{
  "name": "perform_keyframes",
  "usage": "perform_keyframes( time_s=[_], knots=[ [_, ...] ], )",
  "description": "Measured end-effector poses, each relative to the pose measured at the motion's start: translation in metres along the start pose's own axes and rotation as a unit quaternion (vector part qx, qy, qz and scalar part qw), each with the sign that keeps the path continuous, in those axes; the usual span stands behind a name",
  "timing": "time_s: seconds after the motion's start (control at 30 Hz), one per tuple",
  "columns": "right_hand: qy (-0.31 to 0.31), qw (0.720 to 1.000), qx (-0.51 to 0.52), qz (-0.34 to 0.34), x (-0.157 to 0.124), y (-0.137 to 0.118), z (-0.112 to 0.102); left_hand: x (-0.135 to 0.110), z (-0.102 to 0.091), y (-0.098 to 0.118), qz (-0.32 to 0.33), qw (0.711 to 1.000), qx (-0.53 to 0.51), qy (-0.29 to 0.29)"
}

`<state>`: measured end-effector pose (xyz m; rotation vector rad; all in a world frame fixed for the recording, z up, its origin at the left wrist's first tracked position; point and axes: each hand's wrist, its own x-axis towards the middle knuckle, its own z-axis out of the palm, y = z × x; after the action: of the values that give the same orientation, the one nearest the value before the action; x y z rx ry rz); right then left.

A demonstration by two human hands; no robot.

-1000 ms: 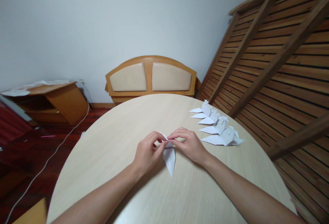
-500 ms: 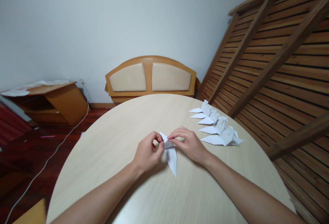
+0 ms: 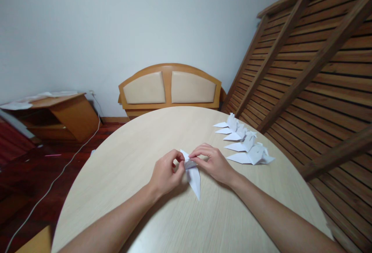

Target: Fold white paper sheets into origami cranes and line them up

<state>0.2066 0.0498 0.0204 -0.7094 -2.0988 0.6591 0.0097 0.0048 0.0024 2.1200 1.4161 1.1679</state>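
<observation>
A folded white paper piece (image 3: 193,175) lies on the round pale wooden table (image 3: 139,156), its long point aimed toward me. My left hand (image 3: 167,171) pinches its upper end from the left, fingers curled. From the right, my right hand (image 3: 212,162) pinches the same upper end with thumb and fingertips. Both hands rest low on the tabletop, nearly touching each other over the paper.
A row of several finished white paper figures (image 3: 245,144) sits on the table's right side. A padded wooden bench back (image 3: 170,86) stands beyond the far edge. A slatted wooden frame (image 3: 314,71) leans at right. A low cabinet (image 3: 58,115) and a floor cable (image 3: 58,175) are at left.
The paper's long point has swung slightly to the right, and a small upper tip has come up between my fingers. Both hands stay at the same place.
</observation>
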Motion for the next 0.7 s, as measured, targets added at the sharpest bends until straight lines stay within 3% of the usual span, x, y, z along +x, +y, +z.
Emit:
perform_keyframes(
  time_s=[0.7],
  knots=[
    [0.002, 1.000, -0.008, -0.011, -0.0009, -0.0004, 0.0004, 0.0004, -0.0002, -0.0035, 0.054, 0.999, 0.000, -0.008]
  ],
)
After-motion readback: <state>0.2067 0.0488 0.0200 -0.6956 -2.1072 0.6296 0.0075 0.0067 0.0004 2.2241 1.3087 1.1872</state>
